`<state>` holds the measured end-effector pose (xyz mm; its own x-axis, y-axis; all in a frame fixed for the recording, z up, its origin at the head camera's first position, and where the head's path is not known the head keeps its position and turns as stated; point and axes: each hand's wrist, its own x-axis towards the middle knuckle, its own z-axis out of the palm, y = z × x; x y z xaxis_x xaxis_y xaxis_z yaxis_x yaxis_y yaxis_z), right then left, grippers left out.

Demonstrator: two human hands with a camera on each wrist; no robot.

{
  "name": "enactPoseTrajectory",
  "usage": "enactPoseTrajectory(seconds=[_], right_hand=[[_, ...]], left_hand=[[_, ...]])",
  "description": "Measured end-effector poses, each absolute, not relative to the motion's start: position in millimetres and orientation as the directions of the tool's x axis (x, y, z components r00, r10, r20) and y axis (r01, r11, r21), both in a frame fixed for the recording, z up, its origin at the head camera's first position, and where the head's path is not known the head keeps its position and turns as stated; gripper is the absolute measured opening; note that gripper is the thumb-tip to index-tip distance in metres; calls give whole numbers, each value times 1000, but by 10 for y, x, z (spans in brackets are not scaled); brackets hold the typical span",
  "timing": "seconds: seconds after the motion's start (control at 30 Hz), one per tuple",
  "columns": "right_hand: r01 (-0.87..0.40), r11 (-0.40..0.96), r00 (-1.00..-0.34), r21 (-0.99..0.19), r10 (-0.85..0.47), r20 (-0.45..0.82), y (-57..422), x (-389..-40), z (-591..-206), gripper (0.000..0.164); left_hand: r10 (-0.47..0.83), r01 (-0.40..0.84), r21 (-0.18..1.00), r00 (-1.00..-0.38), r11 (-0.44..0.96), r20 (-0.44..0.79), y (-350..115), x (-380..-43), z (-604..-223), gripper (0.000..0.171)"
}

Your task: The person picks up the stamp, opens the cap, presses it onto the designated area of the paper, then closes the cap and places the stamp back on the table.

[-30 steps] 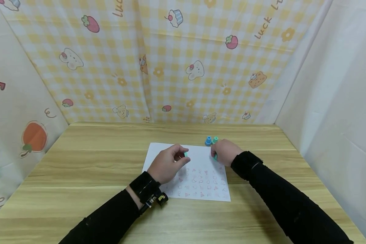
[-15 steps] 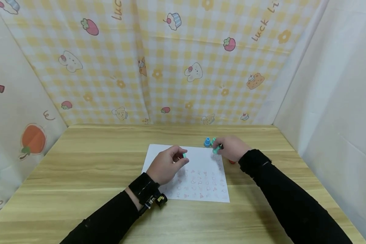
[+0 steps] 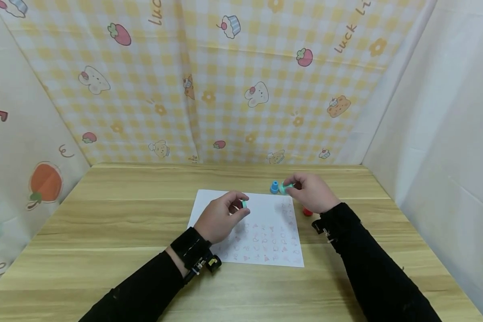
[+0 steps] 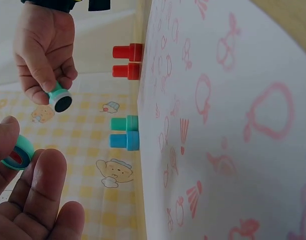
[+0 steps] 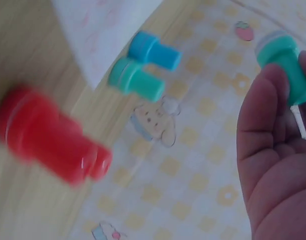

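My right hand [image 3: 315, 192] grips a green toy stamp [image 5: 287, 67] by its handle, raised near the paper's far right corner. Its dark round face [image 4: 63, 103] shows in the left wrist view. Over the paper's left part, my left hand [image 3: 219, 216] pinches a small round green cap [image 4: 24, 151] between thumb and finger, with dark and red inside it. The white paper [image 3: 261, 201] carries rows of pink and red printed fruit shapes and other small marks, densest on its near half.
A blue stamp [image 5: 153, 50] and another green stamp [image 5: 135, 80] stand side by side just beyond the paper's far right corner. Two red stamps [image 4: 127, 71] stand off its right edge. A yellow checked cloth [image 3: 225, 89] rises behind the wooden table [image 3: 124, 192].
My right hand has lifted the green stamp off the paper's right side and drawn it up and back, uncovering a red stamp. My left hand stays in place with the cap.
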<state>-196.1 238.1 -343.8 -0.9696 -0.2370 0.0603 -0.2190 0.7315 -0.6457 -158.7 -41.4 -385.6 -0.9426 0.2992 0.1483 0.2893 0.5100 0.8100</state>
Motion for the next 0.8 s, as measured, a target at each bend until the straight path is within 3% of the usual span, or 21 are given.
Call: enactPoseTrajectory(seconds=[0.4, 0.8], right_hand=[[-207, 536, -966, -818, -245, 84, 2164, -1778, -3596, 13], [-226, 479, -948, -848, -307, 79, 1979, -1685, -3636, 14]], left_hand=[[299, 282, 813, -944, 510, 140, -396, -1593, -3878, 27], [300, 274, 818, -945, 506, 131, -375, -1589, -3873, 31]])
